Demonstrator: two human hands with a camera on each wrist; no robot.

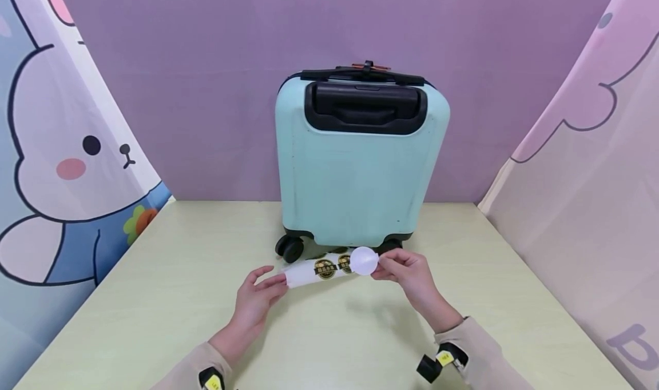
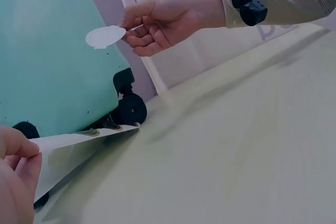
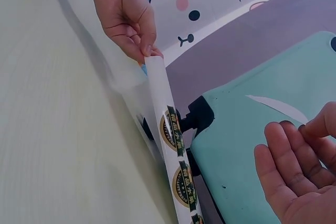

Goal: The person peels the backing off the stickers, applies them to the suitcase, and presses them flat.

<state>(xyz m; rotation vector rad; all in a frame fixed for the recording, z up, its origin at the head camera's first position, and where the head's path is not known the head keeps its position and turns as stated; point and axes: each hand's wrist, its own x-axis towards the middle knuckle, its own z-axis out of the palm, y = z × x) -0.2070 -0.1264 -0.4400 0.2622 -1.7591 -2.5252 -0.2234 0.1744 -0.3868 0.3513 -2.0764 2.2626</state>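
Note:
My left hand [image 1: 252,304] pinches the left end of a white backing strip of stickers [image 1: 301,273], which carries round black-and-gold labels [image 3: 169,129]. The strip stretches rightward, low in front of the suitcase. Between the thumb and finger of my right hand [image 1: 412,278] is the edge of a round sticker [image 1: 364,261], its plain white side facing the head camera. In the left wrist view this round sticker [image 2: 104,36] is apart from the strip, held above it. Behind both hands stands a mint-green suitcase [image 1: 355,184], upright on black wheels [image 1: 291,249].
The suitcase has a black recessed handle [image 1: 366,108] near its top. It stands on a pale wooden table [image 1: 206,230] before a purple backdrop [image 1: 206,92]. Cartoon-printed cloths [image 1: 77,195] hang at both sides. A small camera [image 1: 429,368] is strapped to the right wrist.

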